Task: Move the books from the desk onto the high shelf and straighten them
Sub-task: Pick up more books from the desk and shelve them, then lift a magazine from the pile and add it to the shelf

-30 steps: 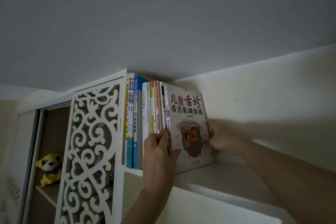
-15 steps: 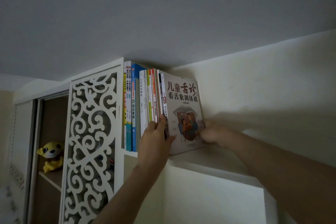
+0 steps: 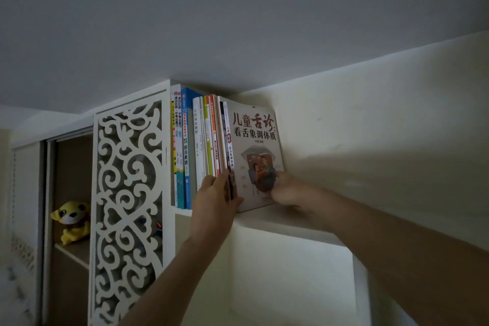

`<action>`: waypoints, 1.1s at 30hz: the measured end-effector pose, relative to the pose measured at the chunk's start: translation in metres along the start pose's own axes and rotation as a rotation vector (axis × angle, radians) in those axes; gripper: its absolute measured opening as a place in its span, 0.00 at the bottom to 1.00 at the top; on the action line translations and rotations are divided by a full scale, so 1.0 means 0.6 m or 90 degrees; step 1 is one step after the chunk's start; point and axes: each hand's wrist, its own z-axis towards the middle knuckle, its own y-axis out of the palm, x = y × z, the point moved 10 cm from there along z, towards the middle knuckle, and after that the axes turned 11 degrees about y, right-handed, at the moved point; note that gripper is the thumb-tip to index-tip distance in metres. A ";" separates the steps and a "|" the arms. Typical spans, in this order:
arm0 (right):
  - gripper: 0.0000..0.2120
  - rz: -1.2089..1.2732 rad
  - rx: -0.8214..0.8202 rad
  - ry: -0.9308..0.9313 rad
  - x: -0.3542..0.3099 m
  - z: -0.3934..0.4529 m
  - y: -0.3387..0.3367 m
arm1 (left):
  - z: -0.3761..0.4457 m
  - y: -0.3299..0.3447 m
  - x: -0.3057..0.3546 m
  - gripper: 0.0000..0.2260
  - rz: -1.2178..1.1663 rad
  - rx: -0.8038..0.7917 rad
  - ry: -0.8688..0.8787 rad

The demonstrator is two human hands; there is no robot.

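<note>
Straightening step: left hand (image 3: 214,200), fingers pressed together, is bracing the books (image 3: 211,137); right hand (image 3: 284,190), blurred, fingers indistinct, is touching the cover; next, squaring them upright on the shelf (image 3: 267,219).

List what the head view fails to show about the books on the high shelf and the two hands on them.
- Right hand: blurred, so its grip on the front book is unclear.
- Lower spines of the thin books: covered by the left hand.
- Small spine print: too small and dim to read.
- The desk: out of frame, so any books left there are unseen.
- Shelf depth behind the books: hidden by them.
</note>
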 end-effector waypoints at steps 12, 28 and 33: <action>0.08 -0.208 0.094 -0.200 0.276 -0.526 -0.019 | -0.419 0.125 0.265 0.06 -0.366 -0.331 0.143; 0.11 -0.043 -0.088 0.858 1.063 -1.468 0.125 | -1.330 0.434 0.716 0.21 -0.436 -1.135 -0.133; 0.30 -0.146 -0.070 0.861 1.068 -1.526 0.188 | -1.413 0.438 0.716 0.31 -0.341 -1.058 -0.201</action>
